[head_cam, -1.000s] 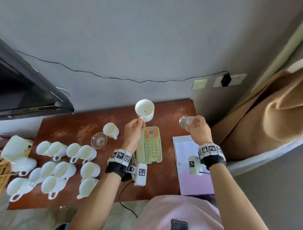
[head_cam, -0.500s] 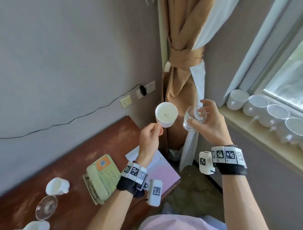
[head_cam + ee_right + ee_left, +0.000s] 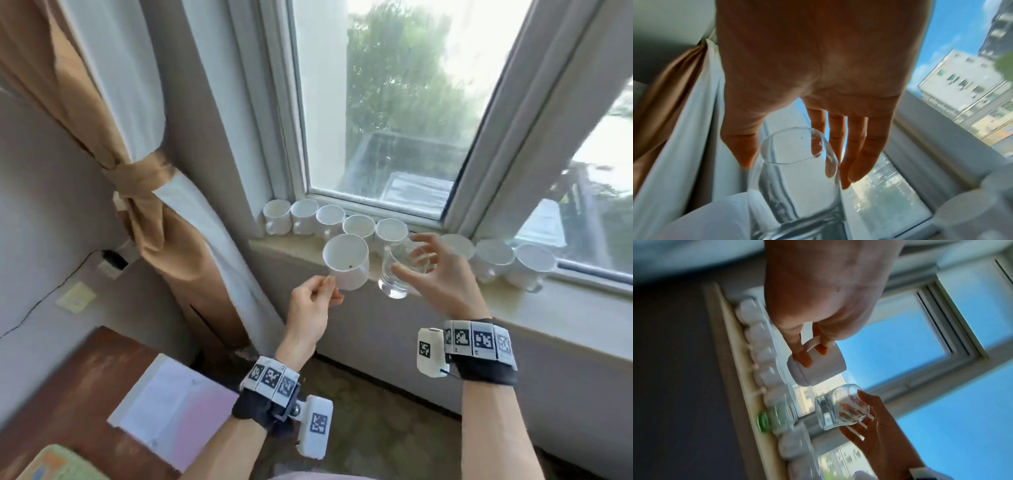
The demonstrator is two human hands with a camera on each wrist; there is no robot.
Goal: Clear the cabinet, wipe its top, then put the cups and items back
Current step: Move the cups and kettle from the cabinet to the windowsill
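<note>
A white ceramic cup (image 3: 346, 265) is held up in the air by its handle, which is pinched between the thumb and curled fingers of the left hand (image 3: 310, 308); in the left wrist view the fingers (image 3: 801, 353) are seen wrapped through the loop. The cup is tilted, its mouth turned toward the head camera, and a small dark speck is visible inside it.

Just beside it, a clear drinking glass (image 3: 400, 270) is gripped by the right hand (image 3: 442, 284), thumb on one side and the fingers spread around the far side. The glass also leans.

Both vessels are held just in front of the windowsill (image 3: 565, 308), above its near edge, not resting on it. A row of white cups (image 3: 305, 216) is lined up along the sill against the window frame; something green, possibly a glass, is smeared by blur among them in the left wrist view. The cabinet top (image 3: 68, 383) is seen at lower left, with a sheet of paper (image 3: 171, 407) lying on it. A tied-back curtain (image 3: 154, 192) hangs left of the window.
</note>
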